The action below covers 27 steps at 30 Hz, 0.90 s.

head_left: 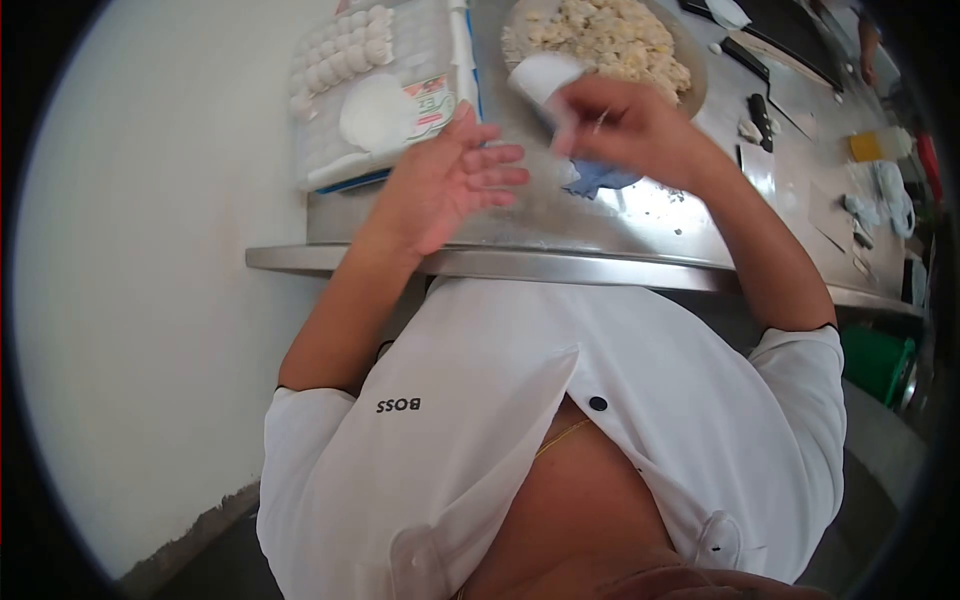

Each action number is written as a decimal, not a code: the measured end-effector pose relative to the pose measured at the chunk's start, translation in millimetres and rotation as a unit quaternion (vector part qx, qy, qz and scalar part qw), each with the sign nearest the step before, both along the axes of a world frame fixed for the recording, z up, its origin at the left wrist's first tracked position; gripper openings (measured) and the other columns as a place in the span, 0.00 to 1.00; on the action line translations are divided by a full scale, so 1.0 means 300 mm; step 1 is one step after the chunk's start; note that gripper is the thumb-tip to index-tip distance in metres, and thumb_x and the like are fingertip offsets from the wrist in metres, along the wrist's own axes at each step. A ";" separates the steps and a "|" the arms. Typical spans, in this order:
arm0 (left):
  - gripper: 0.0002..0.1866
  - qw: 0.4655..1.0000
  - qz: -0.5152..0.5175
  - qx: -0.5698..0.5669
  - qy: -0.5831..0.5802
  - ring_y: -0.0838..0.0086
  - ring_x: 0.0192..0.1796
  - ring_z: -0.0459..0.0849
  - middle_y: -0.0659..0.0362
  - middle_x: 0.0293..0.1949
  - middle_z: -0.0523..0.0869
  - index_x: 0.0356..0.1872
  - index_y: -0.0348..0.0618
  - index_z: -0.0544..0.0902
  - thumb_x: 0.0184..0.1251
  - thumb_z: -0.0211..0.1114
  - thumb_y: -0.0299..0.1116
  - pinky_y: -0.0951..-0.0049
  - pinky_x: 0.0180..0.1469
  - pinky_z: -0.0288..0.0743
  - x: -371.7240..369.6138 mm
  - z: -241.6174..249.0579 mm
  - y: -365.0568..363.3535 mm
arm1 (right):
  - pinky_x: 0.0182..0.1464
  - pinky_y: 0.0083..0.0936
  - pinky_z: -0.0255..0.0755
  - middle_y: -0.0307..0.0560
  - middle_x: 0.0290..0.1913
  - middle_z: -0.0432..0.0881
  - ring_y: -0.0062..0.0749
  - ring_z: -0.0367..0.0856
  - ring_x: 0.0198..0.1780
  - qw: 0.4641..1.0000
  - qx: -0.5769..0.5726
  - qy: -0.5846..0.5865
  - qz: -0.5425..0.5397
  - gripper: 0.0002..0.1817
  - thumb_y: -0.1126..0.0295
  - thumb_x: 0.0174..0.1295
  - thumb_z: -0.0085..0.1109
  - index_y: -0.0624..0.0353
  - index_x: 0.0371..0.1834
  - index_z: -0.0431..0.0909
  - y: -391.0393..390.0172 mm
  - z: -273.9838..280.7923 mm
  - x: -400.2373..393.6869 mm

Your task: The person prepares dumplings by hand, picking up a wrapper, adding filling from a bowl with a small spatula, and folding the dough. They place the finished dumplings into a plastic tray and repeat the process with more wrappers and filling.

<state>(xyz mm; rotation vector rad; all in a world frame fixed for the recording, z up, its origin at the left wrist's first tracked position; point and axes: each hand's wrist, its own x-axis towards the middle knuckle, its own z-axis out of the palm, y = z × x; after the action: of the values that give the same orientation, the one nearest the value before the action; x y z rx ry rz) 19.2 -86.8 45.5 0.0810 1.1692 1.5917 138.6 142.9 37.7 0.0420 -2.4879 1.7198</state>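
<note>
My left hand (450,180) is open beside the tray, palm turned up and fingers spread, holding nothing. My right hand (632,130) is closed, its fingers curled and a little blurred; I cannot tell what is in them. A white cup-like container (546,76) overlaps its fingertips. Under that hand lies a crumpled blue cloth (598,178). To the left is a plastic-covered tray (318,155) with rows of small white balls (345,55), a round white piece (375,112) and a printed label (431,104). A bowl (694,62) of lumpy, pale yellow mixture (610,35) stands just beyond my right hand.
The steel table (520,225) ends in a raised front edge near my body. To the right lie a black-handled scraper (757,155), other black-handled tools, a yellow container (872,146) and a plastic bag (893,195). A green bin (878,365) stands below. A wall borders the left.
</note>
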 end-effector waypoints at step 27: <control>0.17 0.939 -0.146 -0.135 0.282 0.77 0.41 0.83 0.59 0.42 0.87 0.49 0.33 0.83 0.72 0.60 0.39 0.75 0.44 0.73 0.035 -0.077 0.200 | 0.51 0.43 0.76 0.63 0.41 0.84 0.55 0.83 0.46 0.882 0.416 -0.178 -0.128 0.19 0.74 0.59 0.49 0.61 0.53 0.82 0.238 -0.152 -0.204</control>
<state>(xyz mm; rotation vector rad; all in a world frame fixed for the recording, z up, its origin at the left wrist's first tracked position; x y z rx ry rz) 29.7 -26.7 22.4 0.5361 1.7191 1.1572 77.3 214.4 -7.9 -0.5412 -3.1121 0.4926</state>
